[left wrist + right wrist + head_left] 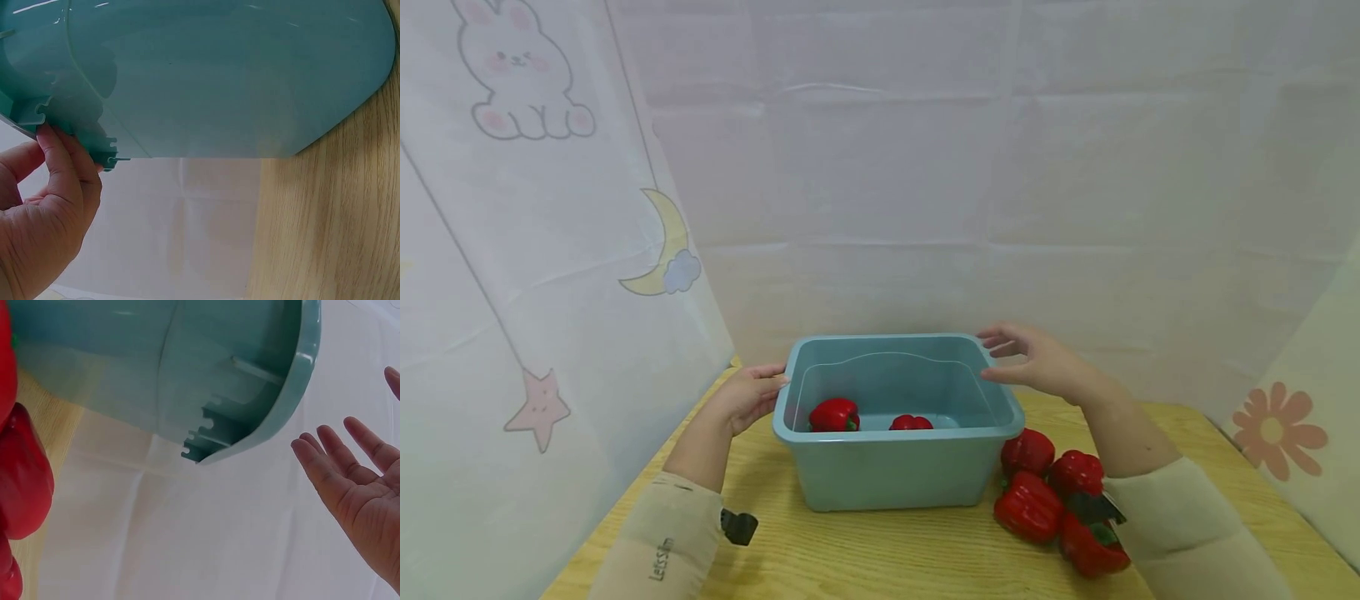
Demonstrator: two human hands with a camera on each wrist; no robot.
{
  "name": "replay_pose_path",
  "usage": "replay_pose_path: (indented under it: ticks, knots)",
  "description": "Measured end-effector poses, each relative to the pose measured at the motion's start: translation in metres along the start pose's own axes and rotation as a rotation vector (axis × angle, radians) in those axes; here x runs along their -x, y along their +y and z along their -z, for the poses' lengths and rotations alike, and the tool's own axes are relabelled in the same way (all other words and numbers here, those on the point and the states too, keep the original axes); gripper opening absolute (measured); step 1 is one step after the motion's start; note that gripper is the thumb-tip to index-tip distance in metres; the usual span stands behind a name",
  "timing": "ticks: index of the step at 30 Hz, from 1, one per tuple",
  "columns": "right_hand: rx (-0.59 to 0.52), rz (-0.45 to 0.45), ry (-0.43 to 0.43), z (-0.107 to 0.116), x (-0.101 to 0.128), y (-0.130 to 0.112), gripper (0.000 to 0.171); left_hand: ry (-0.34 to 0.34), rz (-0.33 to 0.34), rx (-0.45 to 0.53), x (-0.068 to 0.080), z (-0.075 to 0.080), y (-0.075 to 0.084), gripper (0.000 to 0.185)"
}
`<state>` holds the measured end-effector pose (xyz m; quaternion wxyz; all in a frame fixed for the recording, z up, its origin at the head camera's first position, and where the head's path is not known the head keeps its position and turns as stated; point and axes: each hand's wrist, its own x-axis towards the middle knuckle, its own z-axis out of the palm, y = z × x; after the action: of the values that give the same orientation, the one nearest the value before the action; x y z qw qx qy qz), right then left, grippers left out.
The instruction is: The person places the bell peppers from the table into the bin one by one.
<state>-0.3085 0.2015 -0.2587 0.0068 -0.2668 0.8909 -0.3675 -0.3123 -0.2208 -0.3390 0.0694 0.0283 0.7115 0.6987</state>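
A blue-green plastic storage bin (pixel 895 471) stands on the wooden table in the head view. Inside it lie two red bell peppers, one bell pepper (pixel 833 415) to the left and another bell pepper (pixel 912 422) near the middle, partly hidden by the front wall. My left hand (pixel 751 397) holds the bin's left rim; the left wrist view shows its fingers (pixel 61 164) curled up under the rim. Beside the right rim, my right hand (pixel 1037 362) is spread and holds nothing. In the right wrist view a gap shows between its fingertips (pixel 303 447) and the rim.
Several red bell peppers (pixel 1028 506) lie piled on the table right of the bin, below my right forearm. Behind the table (pixel 790 550) hangs a pale cloth backdrop (pixel 880 183), with a printed sheet (pixel 572 225) on the left.
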Motion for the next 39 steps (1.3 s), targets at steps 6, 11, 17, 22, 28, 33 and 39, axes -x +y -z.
replay_pose_path:
  ticks: [6, 11, 17, 22, 28, 33, 39]
  knots:
    - [0.002, 0.008, 0.017, 0.004, 0.009, 0.008, 0.054, -0.008, -0.002, 0.003, 0.001, 0.001, -0.001, 0.048]
    - [0.007, -0.012, 0.019, 0.008, 0.016, 0.014, 0.055, -0.013, -0.007, 0.002, 0.0, 0.002, -0.001, 0.047]
    - [0.011, -0.036, 0.027, 0.011, 0.025, 0.024, 0.058, -0.007, -0.003, 0.011, 0.002, 0.002, 0.0, 0.046]
    - [0.017, -0.054, 0.043, 0.014, 0.035, 0.033, 0.058, -0.008, -0.003, 0.013, 0.002, 0.001, 0.0, 0.047]
    - [0.002, -0.073, 0.049, 0.019, 0.05, 0.042, 0.057, -0.01, -0.012, 0.01, 0.002, 0.0, -0.001, 0.047]
    - [-0.02, -0.09, 0.044, 0.021, 0.06, 0.053, 0.058, -0.009, -0.011, 0.01, 0.002, 0.0, 0.0, 0.047]
    - [-0.029, -0.109, 0.036, 0.022, 0.072, 0.068, 0.057, -0.001, -0.004, 0.003, 0.003, 0.0, 0.001, 0.047]
